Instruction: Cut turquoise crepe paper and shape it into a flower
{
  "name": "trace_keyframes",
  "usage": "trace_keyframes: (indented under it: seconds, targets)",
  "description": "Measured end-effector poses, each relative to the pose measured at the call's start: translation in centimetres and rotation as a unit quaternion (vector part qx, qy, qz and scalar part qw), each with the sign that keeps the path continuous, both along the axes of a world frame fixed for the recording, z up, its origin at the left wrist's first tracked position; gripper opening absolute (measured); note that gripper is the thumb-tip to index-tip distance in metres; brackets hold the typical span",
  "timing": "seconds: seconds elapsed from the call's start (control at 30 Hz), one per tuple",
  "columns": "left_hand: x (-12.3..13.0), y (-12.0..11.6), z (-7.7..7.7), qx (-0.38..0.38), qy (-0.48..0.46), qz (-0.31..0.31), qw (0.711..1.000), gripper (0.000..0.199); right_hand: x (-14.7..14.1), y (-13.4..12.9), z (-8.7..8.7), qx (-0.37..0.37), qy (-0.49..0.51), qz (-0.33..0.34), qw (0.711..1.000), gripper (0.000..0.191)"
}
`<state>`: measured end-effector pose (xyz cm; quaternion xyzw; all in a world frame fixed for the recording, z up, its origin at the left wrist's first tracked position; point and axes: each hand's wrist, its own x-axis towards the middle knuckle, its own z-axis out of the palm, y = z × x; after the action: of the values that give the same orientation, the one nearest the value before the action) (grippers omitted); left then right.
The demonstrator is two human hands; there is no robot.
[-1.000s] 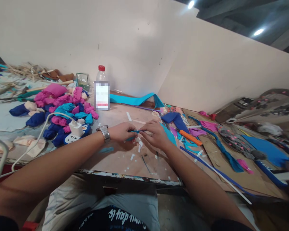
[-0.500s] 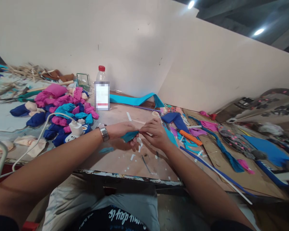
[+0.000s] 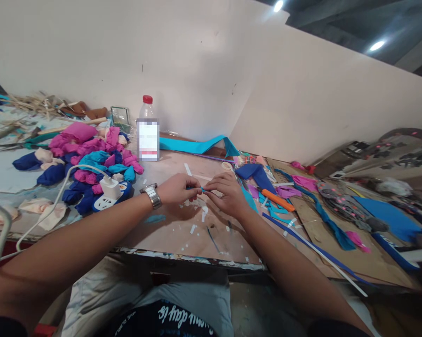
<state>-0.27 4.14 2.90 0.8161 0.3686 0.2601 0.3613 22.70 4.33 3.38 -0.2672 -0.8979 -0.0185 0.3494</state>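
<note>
Both hands meet above the middle of the table, fingertips nearly touching. A small teal piece of fabric (image 3: 203,189) shows as a sliver between them; most of it is hidden by the fingers. My left hand (image 3: 181,188), with a metal-band watch (image 3: 152,195) on the wrist, pinches it from the left. Thumb and fingers of my right hand (image 3: 226,193) close on its other end. Small white scraps (image 3: 192,229) lie on the tabletop below the hands, and a flat teal scrap (image 3: 155,218) lies beneath my left wrist.
Pink, navy and teal fabric bundles (image 3: 91,157) crowd the left, beside a power strip (image 3: 107,201) with a white cord. A red-capped bottle (image 3: 147,110) and a long teal strip (image 3: 193,146) stand at the back. An orange box cutter (image 3: 277,200) and cardboard (image 3: 323,238) lie right.
My left hand has turned and drawn its fingers together; the teal fabric that hung visibly from it is now mostly covered. My right hand has stayed nearly in place.
</note>
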Motion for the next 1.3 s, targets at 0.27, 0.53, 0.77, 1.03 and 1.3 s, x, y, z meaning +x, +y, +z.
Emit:
trace_keyframes:
  seconds: [0.27, 0.53, 0.77, 1.03, 1.3]
  targets:
    - [0.2, -0.7, 0.1, 0.204, 0.084, 0.018, 0.975, 0.028, 0.1, -0.2, -0.1, -0.049, -0.006, -0.017, 0.999, 0.01]
    - [0.1, -0.7, 0.1, 0.215, 0.09, 0.006, 0.972, 0.027, 0.0, -0.2, -0.2, -0.049, -0.009, -0.013, 0.999, 0.01]
    - [0.2, -0.6, -0.2, 0.251, 0.086, 0.02, 0.964, 0.028, -0.5, -0.7, 0.1, -0.079, -0.038, -0.032, 0.996, 0.013]
    - [0.2, -0.8, -0.3, 0.283, 0.117, 0.028, 0.952, 0.034, -0.8, -0.8, -0.1, -0.129, -0.028, -0.043, 0.99, 0.018]
    - [0.1, -0.3, -0.5, 0.227, 0.095, 0.028, 0.969, 0.029, -0.6, -0.5, -0.4, -0.095, -0.044, -0.054, 0.993, 0.011]
